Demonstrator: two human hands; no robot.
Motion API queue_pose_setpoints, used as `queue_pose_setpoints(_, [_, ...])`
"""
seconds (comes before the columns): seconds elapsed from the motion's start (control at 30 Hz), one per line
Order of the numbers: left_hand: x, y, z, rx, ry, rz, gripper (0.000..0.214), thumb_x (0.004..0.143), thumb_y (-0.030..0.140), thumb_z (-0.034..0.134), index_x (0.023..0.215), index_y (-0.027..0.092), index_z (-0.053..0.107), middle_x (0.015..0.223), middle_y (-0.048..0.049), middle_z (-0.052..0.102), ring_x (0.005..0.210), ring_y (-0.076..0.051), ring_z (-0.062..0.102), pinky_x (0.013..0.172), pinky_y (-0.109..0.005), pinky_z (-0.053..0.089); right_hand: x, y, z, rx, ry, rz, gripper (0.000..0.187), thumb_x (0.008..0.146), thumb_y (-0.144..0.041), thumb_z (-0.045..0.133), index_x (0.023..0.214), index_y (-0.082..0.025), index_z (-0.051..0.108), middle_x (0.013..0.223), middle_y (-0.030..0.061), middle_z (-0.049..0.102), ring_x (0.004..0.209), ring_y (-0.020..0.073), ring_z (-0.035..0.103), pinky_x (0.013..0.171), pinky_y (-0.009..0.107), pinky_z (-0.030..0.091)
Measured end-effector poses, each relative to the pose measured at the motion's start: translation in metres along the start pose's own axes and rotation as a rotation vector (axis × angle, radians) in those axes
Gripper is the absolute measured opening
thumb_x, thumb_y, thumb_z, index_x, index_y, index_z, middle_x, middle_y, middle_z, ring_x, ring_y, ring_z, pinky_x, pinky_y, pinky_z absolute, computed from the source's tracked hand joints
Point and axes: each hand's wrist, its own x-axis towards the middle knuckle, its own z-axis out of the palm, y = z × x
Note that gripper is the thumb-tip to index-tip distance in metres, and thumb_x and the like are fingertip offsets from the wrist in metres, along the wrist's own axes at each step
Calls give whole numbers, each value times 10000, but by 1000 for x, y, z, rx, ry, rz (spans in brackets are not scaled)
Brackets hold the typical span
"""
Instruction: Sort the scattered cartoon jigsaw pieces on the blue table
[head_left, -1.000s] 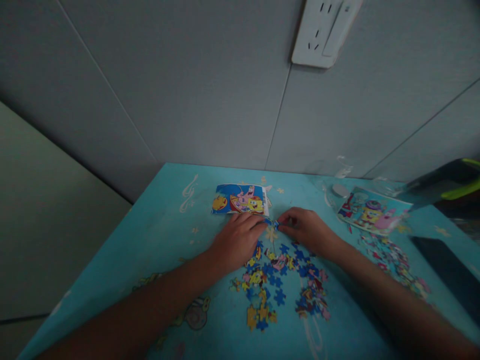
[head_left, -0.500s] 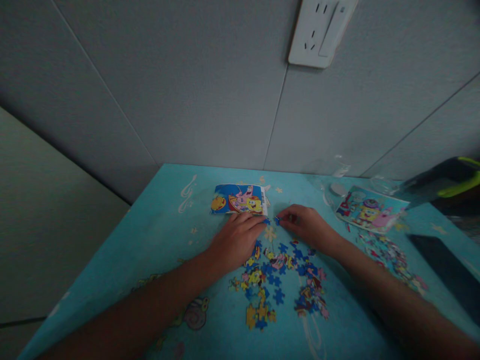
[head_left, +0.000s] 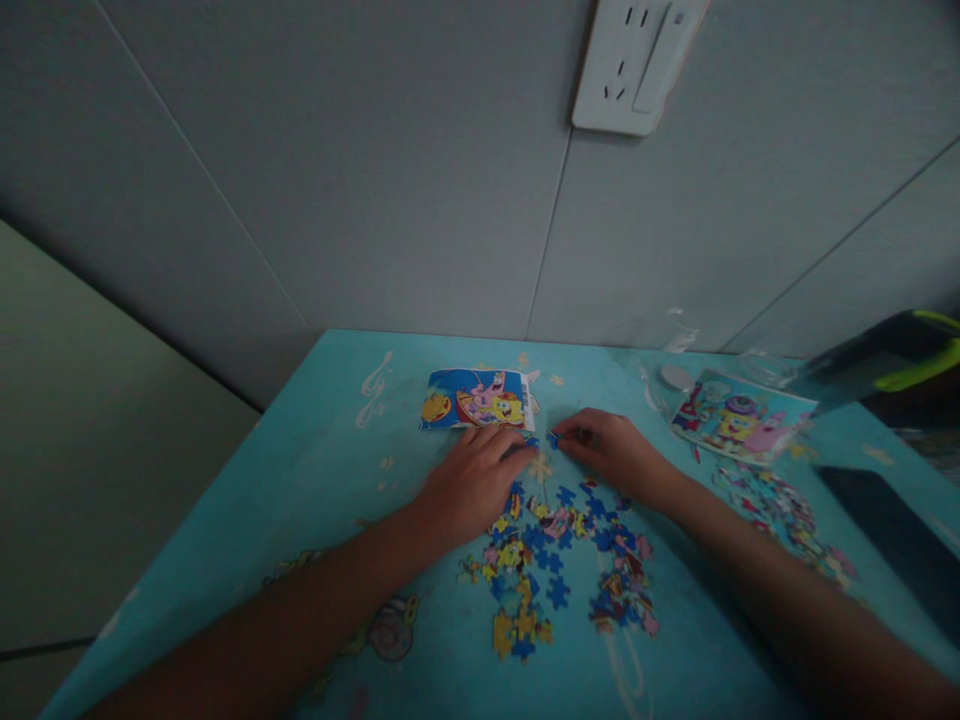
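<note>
My left hand [head_left: 474, 482] is closed at the fingertips on a small blue puzzle piece [head_left: 531, 441], just below the blue picture card [head_left: 480, 398]. A narrow gap to the right, my right hand [head_left: 611, 452] pinches another blue puzzle piece [head_left: 554, 440] between thumb and finger. The two pieces are apart. Loose blue, yellow and pink puzzle pieces [head_left: 536, 540] lie scattered below both hands. Several yellow pieces [head_left: 514, 632] sit together nearest to me.
On the right lie a second picture card [head_left: 739, 418], a pile of other puzzle pieces [head_left: 780, 510] and a dark flat object [head_left: 885, 530]. A round white lid [head_left: 676, 378] and clear plastic stand behind. The wall with a socket [head_left: 634, 65] bounds the table's far edge.
My left thumb has drawn slightly away from the index finger near the piece. My right hand stays almost in place, and the camera view shifts a little.
</note>
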Motion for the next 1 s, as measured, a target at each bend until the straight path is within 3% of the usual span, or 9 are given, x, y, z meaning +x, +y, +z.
queue_pose_setpoints(0.2, [0, -1, 1, -34, 15, 9, 431, 911, 98, 511, 1330, 190, 541, 1393, -85, 549, 1300, -256, 454, 1071, -466, 384, -1, -1, 1, 5, 4, -16, 186, 882, -264, 622, 1022, -225, 738, 933, 48, 716, 786, 173, 642, 738, 296, 515])
queue_pose_setpoints(0.57, [0, -1, -1, -8, -19, 1, 413, 913, 116, 530, 1314, 202, 574, 1274, -94, 594, 1205, -270, 511, 1015, -461, 425, -1, 1, 1, -5, -4, -22, 185, 888, -275, 620, 1026, -227, 733, 931, 42, 713, 775, 169, 641, 730, 285, 510])
queue_pose_setpoints(0.87, [1, -2, 0, -90, -3, 39, 364, 911, 82, 514, 1254, 177, 591, 1381, -65, 580, 1320, -213, 473, 1138, -437, 342, -1, 2, 0, -11, 3, -63, 252, 909, -239, 569, 1098, -238, 735, 984, 48, 724, 835, 182, 662, 787, 301, 519])
queue_pose_setpoints(1.0, [1, -1, 1, -62, 11, 25, 376, 921, 107, 527, 1283, 192, 581, 1344, -83, 588, 1281, -239, 496, 1095, -462, 390, -2, 0, 1, -21, 17, -44, 251, 915, -308, 596, 1110, -222, 728, 962, 55, 718, 812, 184, 656, 760, 296, 513])
